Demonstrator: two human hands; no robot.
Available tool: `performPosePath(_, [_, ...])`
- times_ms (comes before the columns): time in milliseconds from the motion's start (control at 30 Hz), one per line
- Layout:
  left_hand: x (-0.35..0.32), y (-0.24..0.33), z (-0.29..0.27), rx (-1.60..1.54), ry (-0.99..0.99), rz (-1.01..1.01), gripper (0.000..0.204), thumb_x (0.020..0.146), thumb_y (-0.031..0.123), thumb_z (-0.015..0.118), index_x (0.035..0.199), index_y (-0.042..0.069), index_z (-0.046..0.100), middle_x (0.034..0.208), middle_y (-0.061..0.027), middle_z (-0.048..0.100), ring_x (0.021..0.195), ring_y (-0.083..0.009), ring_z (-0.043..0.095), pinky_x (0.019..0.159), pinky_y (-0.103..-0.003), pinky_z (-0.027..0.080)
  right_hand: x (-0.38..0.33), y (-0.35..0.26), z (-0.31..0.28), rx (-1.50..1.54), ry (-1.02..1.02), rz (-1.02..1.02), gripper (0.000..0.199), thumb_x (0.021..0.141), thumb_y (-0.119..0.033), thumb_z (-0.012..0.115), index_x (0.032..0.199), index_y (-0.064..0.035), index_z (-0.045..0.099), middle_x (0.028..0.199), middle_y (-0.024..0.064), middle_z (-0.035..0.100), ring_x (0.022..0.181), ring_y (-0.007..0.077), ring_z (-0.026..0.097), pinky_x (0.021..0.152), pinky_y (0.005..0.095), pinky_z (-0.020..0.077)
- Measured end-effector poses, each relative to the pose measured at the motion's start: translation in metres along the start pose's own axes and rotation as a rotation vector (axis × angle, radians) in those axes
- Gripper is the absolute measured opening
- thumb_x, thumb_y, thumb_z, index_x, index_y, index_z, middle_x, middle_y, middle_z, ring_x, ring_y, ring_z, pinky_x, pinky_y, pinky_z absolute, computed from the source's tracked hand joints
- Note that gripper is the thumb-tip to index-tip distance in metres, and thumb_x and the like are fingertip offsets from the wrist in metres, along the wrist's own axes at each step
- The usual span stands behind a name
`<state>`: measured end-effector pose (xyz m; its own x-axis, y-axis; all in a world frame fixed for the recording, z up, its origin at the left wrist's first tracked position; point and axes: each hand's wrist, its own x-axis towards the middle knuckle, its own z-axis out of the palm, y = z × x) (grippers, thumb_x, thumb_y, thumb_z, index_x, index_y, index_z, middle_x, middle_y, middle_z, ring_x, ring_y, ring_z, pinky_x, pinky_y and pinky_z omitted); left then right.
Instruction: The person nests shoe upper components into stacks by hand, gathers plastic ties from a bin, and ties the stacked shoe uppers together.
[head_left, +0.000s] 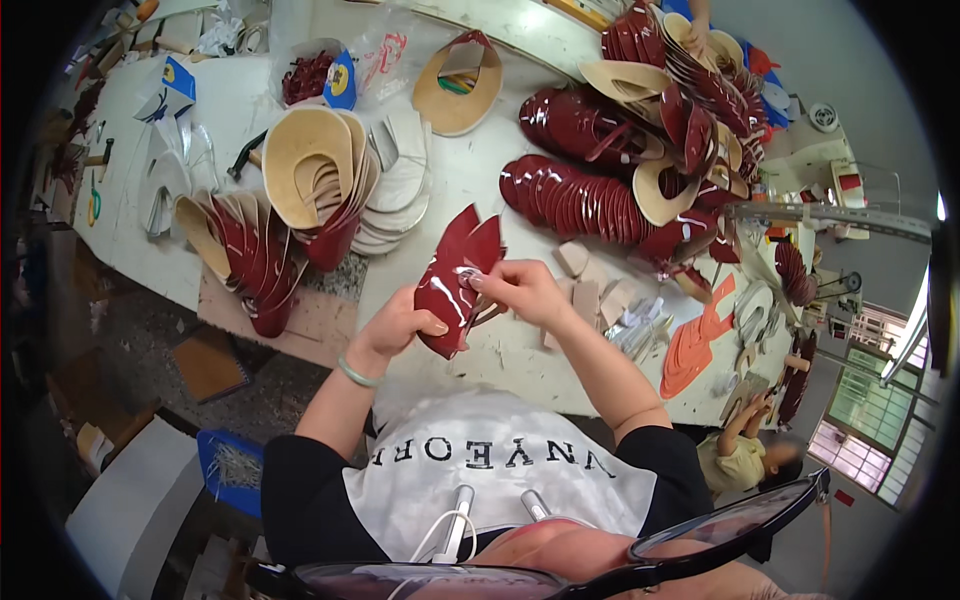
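Note:
Above the table's near edge, a glossy dark red leather shoe upper is held between my two hands. My left hand grips its lower left edge, thumb on top. At its right side my right hand has finger and thumb pinched on the leather; any small thing between those fingertips is hidden. Nested red uppers with tan lining stand to the left of my hands. Further right lies a long row of stacked red uppers.
Pale padded pieces are piled beyond my hands. Orange flat pieces and beige blocks lie to the right. A hammer and green-handled scissors rest at left. One person sits at lower right; another's hand shows at the far right.

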<state>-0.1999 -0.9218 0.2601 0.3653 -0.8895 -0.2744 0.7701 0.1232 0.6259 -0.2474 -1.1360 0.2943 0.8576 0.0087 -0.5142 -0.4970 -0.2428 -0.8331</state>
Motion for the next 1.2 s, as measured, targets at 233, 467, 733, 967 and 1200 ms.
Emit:
performPosePath(233, [0.018,-0.039,-0.014,-0.704,0.211,0.183,0.042,0.077,0.014,0.051,0.113,-0.006,0.049,0.096,-0.0189,0.062,0.088,-0.0296,0.062,0.087,-0.043,0.047,0.239,0.031,-0.078,-0.186,0.528,-0.057,0.053,0.081,-0.039,0.064,0.111,0.0036,0.053,0.083,0.0112,0.063,0.058,0.0151,0.060,0.046,0.0268,0.0454])
performPosePath(467, [0.042,-0.046,-0.010,-1.152,0.204,0.339,0.043,0.089,0.024,0.047,0.125,0.001,0.045,0.110,-0.0091,0.059,0.102,-0.0246,0.056,0.095,-0.040,0.040,0.319,0.058,-0.096,-0.005,0.760,-0.283,0.026,0.085,-0.018,0.061,0.101,0.0020,0.062,0.074,0.0019,0.054,0.053,0.0109,0.048,0.048,0.0232,0.0375])
performPosePath(733, [0.054,-0.022,0.016,-1.164,0.158,0.459,0.039,0.096,0.034,0.038,0.116,0.003,0.051,0.116,-0.0079,0.057,0.108,-0.0208,0.052,0.099,-0.039,0.037,0.052,-0.009,-0.054,-0.632,0.653,-1.098,0.037,0.068,0.012,0.062,0.103,0.0006,0.064,0.085,0.0123,0.060,0.071,0.0203,0.058,0.061,0.0267,0.0465])
performPosePath(967, [0.016,-0.018,0.060,-0.744,0.153,0.247,0.048,0.086,0.034,0.056,0.119,0.001,0.046,0.104,-0.0108,0.059,0.097,-0.0222,0.058,0.088,-0.038,0.047,-0.058,0.054,-0.026,-0.575,0.389,-0.772,0.037,0.069,0.013,0.057,0.099,-0.0055,0.066,0.097,0.0102,0.059,0.078,0.0199,0.059,0.066,0.0250,0.0473])
performPosePath(1200, [-0.023,-0.009,0.088,-0.144,0.135,0.096,0.036,0.077,0.015,0.061,0.105,-0.005,0.050,0.088,-0.0163,0.064,0.078,-0.0220,0.064,0.072,-0.033,0.054,-0.104,0.010,-0.009,0.707,0.025,-0.204,0.040,0.097,-0.026,0.040,0.125,0.0030,0.046,0.111,0.0101,0.055,0.070,0.0102,0.052,0.054,0.0215,0.0413])
